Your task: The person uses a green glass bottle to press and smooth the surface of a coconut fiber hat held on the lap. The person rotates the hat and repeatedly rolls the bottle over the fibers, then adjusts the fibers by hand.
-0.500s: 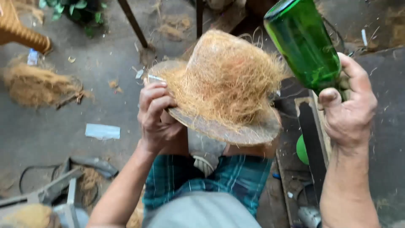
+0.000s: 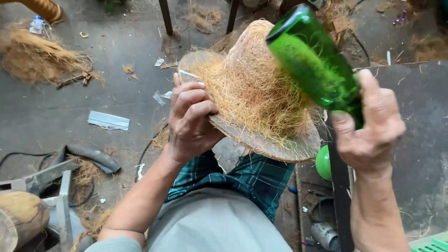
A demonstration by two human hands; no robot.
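Centre frame: coir-fibre hat (image 2: 254, 88) gripped at brim by left hand (image 2: 191, 116), fingers curled shut on edge. Right of frame: right hand (image 2: 371, 128) clamped round neck of green glass bottle (image 2: 312, 60). Bottle axis slanting up-left, body just beside crown (touching or not, cannot tell). Right hand nearer bottle, left nearer hat.
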